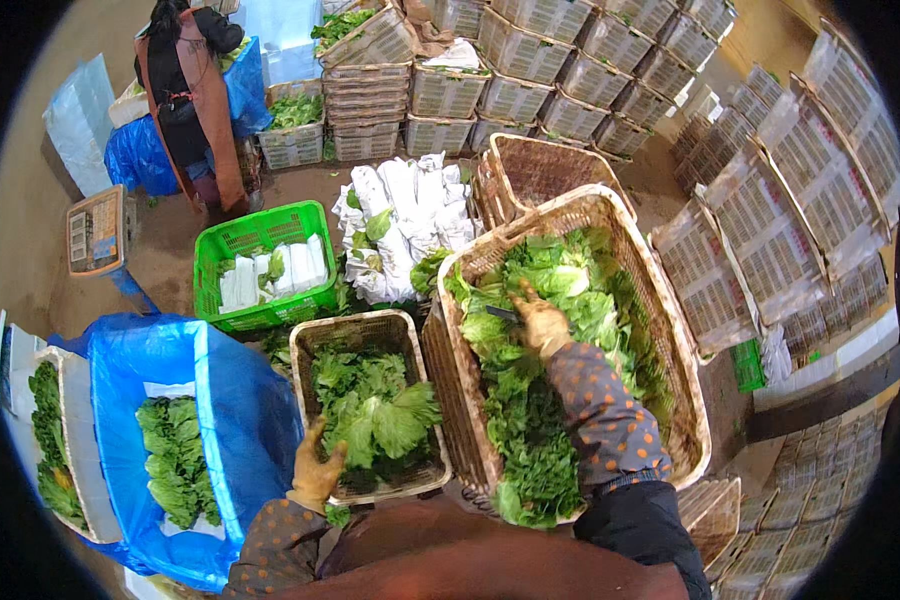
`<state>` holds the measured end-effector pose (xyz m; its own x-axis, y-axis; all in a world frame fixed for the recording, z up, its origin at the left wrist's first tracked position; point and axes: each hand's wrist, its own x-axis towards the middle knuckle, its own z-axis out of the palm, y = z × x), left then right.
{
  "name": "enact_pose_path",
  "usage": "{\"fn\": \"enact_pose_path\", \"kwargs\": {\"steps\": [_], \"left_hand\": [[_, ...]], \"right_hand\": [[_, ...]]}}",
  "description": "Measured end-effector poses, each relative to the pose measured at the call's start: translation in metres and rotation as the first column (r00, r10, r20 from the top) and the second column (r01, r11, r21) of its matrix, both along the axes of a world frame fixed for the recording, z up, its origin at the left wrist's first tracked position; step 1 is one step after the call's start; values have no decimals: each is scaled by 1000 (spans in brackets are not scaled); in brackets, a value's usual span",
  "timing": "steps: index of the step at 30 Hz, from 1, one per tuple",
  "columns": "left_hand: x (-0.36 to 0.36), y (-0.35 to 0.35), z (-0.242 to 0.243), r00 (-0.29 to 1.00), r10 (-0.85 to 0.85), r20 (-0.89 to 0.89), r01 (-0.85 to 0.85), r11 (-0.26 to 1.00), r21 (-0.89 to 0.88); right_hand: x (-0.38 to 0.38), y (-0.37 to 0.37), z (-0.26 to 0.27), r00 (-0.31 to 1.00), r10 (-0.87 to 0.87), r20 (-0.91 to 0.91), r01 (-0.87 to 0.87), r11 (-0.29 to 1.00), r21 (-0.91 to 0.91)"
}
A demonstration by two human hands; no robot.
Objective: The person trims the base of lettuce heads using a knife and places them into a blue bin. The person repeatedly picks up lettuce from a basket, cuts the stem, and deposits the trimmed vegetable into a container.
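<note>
My right hand [541,322], in a tan glove, grips a knife [502,313] with a dark blade pointing left. It is above the leaf lettuce [570,279] heaped in a large, dirty white plastic crate [694,442]. Darker loose leaves [532,450] fill the near part of that crate. My left hand [317,466], gloved too, has thumb and fingers apart and nothing between them. It is by the near left corner of a smaller crate [298,375], where leafy lettuce [390,420] lies.
A blue-lined box [259,405] with lettuce stands at left. Beyond are a green crate [262,322] with white-wrapped bundles, a pile of white packets [412,217] and a scale [96,232]. A person [195,105] stands at far left. Stacked crates [525,52] rise behind and at right [765,217].
</note>
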<state>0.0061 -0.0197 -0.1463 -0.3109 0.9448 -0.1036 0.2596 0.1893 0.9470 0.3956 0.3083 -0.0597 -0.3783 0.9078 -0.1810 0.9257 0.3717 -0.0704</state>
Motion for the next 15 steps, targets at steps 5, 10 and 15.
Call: {"fn": "enact_pose_path", "kwargs": {"steps": [5,10,15], "left_hand": [[87,74,7,956,-291,-50,264,917,-298],[166,240,-3,921,-390,2,390,921,-11],[211,320,-87,723,-502,474,636,751,-174]], "right_hand": [[33,16,-67,996,-86,-31,84,995,-46],[61,-78,-72,989,20,-147,5,986,164],[69,-92,-62,931,47,-362,34,976,215]]}}
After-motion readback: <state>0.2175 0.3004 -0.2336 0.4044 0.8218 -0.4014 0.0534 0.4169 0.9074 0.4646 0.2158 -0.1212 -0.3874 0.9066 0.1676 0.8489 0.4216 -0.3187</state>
